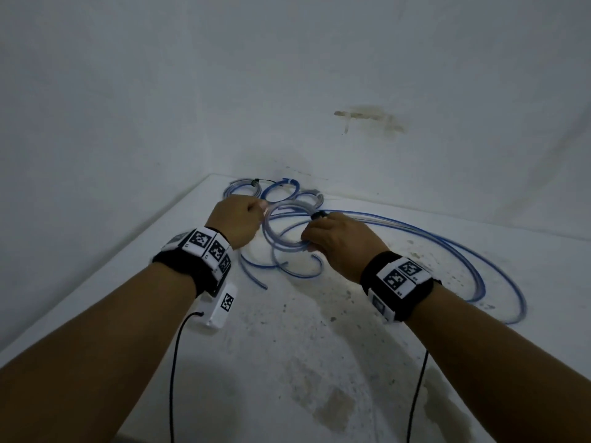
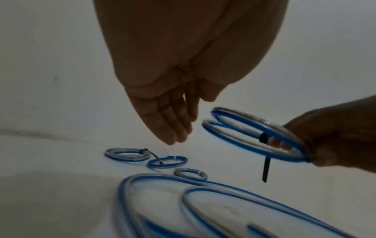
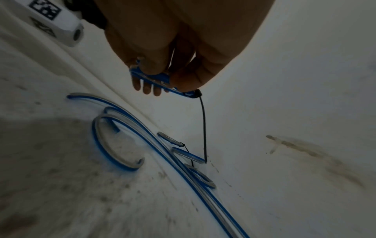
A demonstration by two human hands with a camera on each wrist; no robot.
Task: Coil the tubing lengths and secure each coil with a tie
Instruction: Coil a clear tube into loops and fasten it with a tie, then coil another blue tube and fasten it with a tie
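Note:
My right hand [image 1: 332, 241] grips a coil [image 1: 284, 228] of clear tubing with a blue stripe, lifted off the white table [image 1: 287, 346]. A black tie [image 2: 264, 138] is looped round that coil [image 2: 244, 128] next to my right hand's fingers [image 2: 282, 143], and its tail hangs straight down. In the right wrist view the tie [image 3: 203, 125] drops from the coil [image 3: 150, 78] under my thumb. My left hand [image 2: 175, 135] hovers just left of the coil with fingers straight and close together, holding nothing.
Three small coils [image 2: 127, 154] [image 2: 167, 161] [image 2: 190, 173] lie in a row by the back wall; the leftmost carries a black tie. Long loose tubing lengths [image 1: 447, 247] sprawl across the table's middle and right. The table's left edge [image 1: 96, 273] runs diagonally.

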